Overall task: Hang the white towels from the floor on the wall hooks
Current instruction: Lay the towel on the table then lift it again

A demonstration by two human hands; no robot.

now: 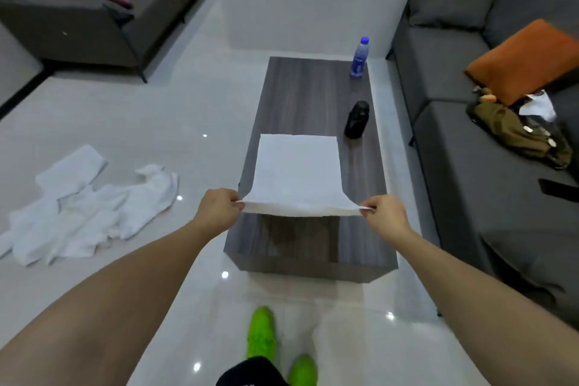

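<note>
Green shoes [261,334] on tile | hands [219,208] [383,218] pinch towel [297,172] over table [313,84]

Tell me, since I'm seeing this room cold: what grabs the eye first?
A flat white rectangular towel stretched over the grey wooden coffee table, pinched at its near corners by the left hand and right hand. On the floor at left lies a crumpled heap of white towels.

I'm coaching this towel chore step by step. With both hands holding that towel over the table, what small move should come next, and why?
Probably lift the towel clear of the table and turn toward the wall. The left hand and right hand each pinch a near corner, but its far end lies on the table, and no hooks are in view. More towels wait on the floor.
</note>
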